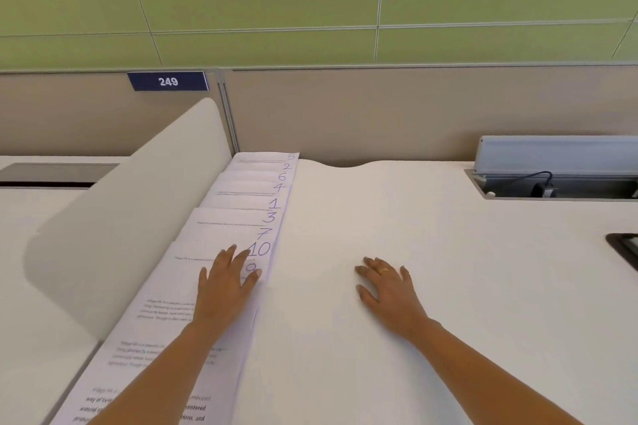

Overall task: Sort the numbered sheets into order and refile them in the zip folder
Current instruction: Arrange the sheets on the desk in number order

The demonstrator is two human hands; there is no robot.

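Item: numbered sheets (241,214) of thin white printed paper, each bearing a blue handwritten figure at its upper right corner. They are fanned in one overlapping column along the left part of the plain white desk (448,252), just beside a curved white divider panel (138,217). Figures legible from far end to near: 5, 2, 6, 4, 1, 3, 7, 10, 9, so not yet in order; any sheet nearer than the 9 has its figure hidden. Left hand (224,286): palm down on the near sheets, fingers (228,254) straight and slightly spread, tips lying by the 10 and 9, pressing and pinching nothing. Right hand (390,290): flat on bare desk well apart from the column, fingers (371,264) spread, a gold ring (384,270) on one. Zip folder: not in view. Handling, as judged: the sheets are light, limp and slippery on one another, apt to crease or to drag a neighbour along; best drawn out by the free right-hand edge or numbered corner while a flat hand steadies the rest. Also present: blue number plate (168,81) reading 249, an open grey cable trough (552,155), and a dark object (625,248) cut by the right edge.
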